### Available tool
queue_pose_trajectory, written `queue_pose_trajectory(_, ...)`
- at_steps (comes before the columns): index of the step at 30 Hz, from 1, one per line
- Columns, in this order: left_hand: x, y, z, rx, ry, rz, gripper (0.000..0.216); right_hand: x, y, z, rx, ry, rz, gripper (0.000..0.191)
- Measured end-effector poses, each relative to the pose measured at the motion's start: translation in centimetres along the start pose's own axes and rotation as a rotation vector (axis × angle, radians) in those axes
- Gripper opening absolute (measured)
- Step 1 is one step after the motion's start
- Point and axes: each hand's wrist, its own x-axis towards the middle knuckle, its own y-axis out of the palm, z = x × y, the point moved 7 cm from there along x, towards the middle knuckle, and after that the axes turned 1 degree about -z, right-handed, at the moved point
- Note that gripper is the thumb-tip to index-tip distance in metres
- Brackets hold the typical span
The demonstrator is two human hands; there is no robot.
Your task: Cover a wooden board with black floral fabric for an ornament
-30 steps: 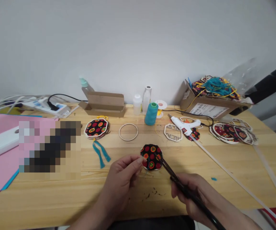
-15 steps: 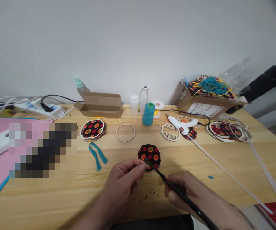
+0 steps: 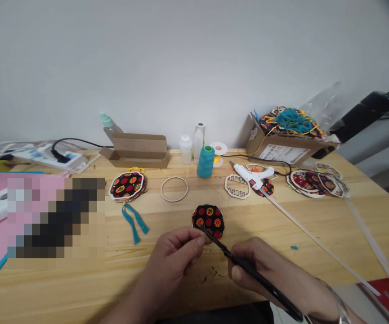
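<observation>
My left hand (image 3: 177, 254) pinches the lower edge of a round piece of patterned fabric (image 3: 211, 216), black with red dots and flowers, between thumb and fingertips. My right hand (image 3: 265, 265) is wrapped around long-handled black scissors (image 3: 258, 276), seen nearly edge-on. Their narrow tip lies against the fabric beside my left fingertips; I cannot tell how far apart the blades are. Small dark scraps (image 3: 213, 271) lie on the wood beneath my hands. Beyond the fabric are a thin wooden ring (image 3: 174, 189) and a pale lattice frame (image 3: 237, 186).
Left stands a patterned ornament (image 3: 127, 186) with a teal tassel (image 3: 135, 222). A white glue gun (image 3: 253, 174) with a long glue stick lies right. Behind are a teal thread cone (image 3: 205, 162), an open small box (image 3: 136, 153) and a full carton (image 3: 278, 146).
The view has shifted slightly. The scissors' tip has moved a little left along the fabric, and the handles sit lower at the right. My left hand keeps its pinch.
</observation>
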Motion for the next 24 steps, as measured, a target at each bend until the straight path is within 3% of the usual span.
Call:
queue_pose_trajectory(12, -0.12, -0.07, -0.07, -0.010, -0.005, -0.014, 0.019, 0.21, 0.10, -0.19, 0.091, -0.010, 0.014, 0.042)
queue_pose_trajectory(24, -0.04, -0.11, 0.04, -0.036, -0.020, -0.025, 0.018, 0.27, 0.42, -0.22, 0.190, 0.011, 0.031, 0.033)
